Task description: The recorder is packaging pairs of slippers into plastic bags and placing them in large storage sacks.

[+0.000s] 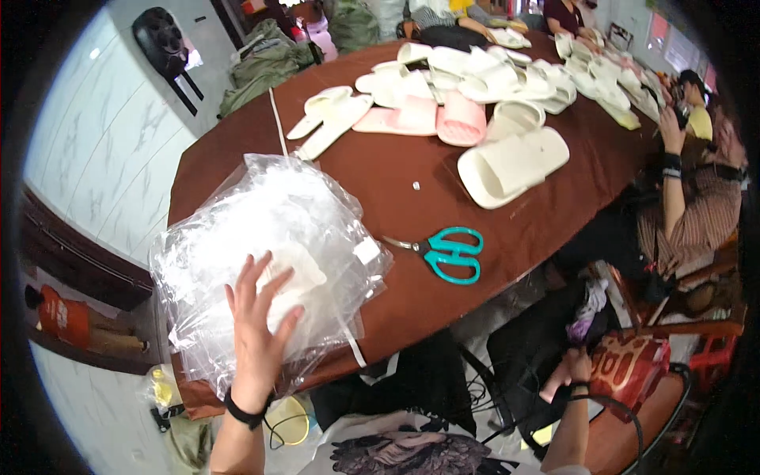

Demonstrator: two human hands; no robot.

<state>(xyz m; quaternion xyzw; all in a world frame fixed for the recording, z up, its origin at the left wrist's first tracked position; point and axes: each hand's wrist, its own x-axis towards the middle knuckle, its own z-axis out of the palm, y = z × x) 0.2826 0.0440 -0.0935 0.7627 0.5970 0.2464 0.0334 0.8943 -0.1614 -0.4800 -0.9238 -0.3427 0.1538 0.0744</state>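
My left hand [257,321] is spread open over a stack of clear plastic bags [214,245] at the table's left side. Its fingers reach across the top bag, close to a pale flat shape [297,269] under the film. Below the table edge at the right is my right hand [571,374], beside a red patterned bag or cushion [629,368]. A crumpled purple and white thing [587,310] lies just beyond it; whether the fingers grip anything is unclear. Teal-handled scissors [453,255] rest on the brown cloth, blades pointing toward the bags.
Many cream slippers [514,166] lie along the brown-covered table [396,309], with pink slippers [461,119] among them. A white strap [277,119] crosses the cloth. Other people [697,198] sit at the right and far end. Dark cables [633,412] hang near my right arm.
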